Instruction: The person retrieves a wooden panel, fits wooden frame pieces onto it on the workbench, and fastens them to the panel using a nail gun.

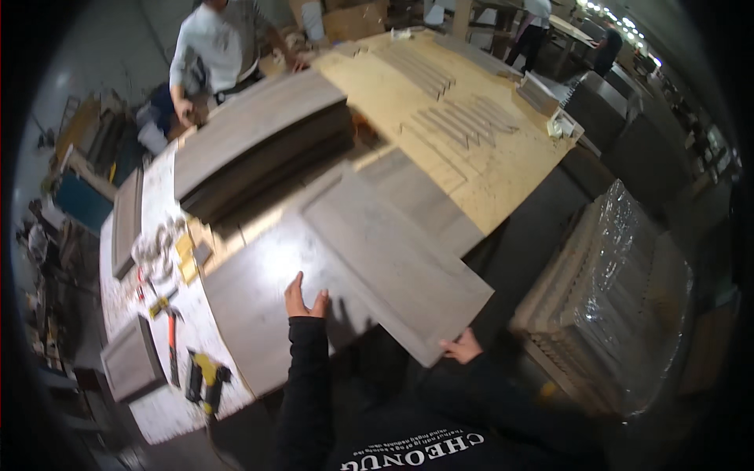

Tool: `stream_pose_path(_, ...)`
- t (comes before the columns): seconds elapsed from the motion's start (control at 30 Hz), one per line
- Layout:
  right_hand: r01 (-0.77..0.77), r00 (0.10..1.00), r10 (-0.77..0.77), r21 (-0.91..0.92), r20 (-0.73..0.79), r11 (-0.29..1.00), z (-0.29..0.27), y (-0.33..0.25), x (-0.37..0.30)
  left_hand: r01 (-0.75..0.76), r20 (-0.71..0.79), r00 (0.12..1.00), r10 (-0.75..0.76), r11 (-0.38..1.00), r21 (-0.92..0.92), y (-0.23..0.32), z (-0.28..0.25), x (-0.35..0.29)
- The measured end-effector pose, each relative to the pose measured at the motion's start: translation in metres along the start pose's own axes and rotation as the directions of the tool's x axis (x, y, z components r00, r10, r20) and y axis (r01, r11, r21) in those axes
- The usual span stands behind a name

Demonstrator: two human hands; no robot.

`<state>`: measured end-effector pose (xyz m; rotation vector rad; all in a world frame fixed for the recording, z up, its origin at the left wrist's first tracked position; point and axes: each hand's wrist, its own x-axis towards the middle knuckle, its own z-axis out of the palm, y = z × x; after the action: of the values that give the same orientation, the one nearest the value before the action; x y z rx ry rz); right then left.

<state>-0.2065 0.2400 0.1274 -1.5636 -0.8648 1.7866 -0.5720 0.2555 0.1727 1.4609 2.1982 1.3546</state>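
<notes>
A long grey wood-grain panel (393,251) lies slanted across the workbench, its near end jutting past the bench edge. My right hand (462,346) grips the panel's near corner from below. My left hand (302,301) rests flat with fingers spread on a second grey board (251,302) lying under it, just left of the top panel. Both of my forearms are in black sleeves.
A stack of grey panels (259,137) sits farther back, beside a plywood sheet (471,118) with thin strips. An orange-handled hammer (170,337), a yellow power tool (206,381) and small parts lie left. A person in a grey shirt (216,43) stands behind. Plastic-wrapped boards (620,298) stand right.
</notes>
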Motion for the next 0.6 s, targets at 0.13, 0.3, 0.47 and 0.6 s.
stream_pose_path(0.13,0.061,0.998,-0.060,0.025,-0.010,0.998,0.079,0.049,-0.047,0.561,0.346,0.819,-0.458,0.767,-0.313,0.015,-0.009,-0.145)
stream_pose_path(0.3,0.099,0.995,-0.097,0.067,-0.027,0.993,0.139,0.082,-0.081,0.623,0.400,0.782,-0.477,0.598,-0.504,0.013,-0.019,-0.226)
stream_pose_path(0.47,0.137,0.990,-0.139,0.046,0.029,0.989,0.172,0.093,-0.092,0.598,0.218,0.760,-0.612,0.526,-0.605,0.004,-0.046,-0.235)
stream_pose_path(0.6,0.132,0.892,0.008,-0.279,0.451,0.951,0.177,0.066,-0.080,0.515,0.133,0.756,-0.641,0.458,-0.724,-0.007,-0.058,-0.221)
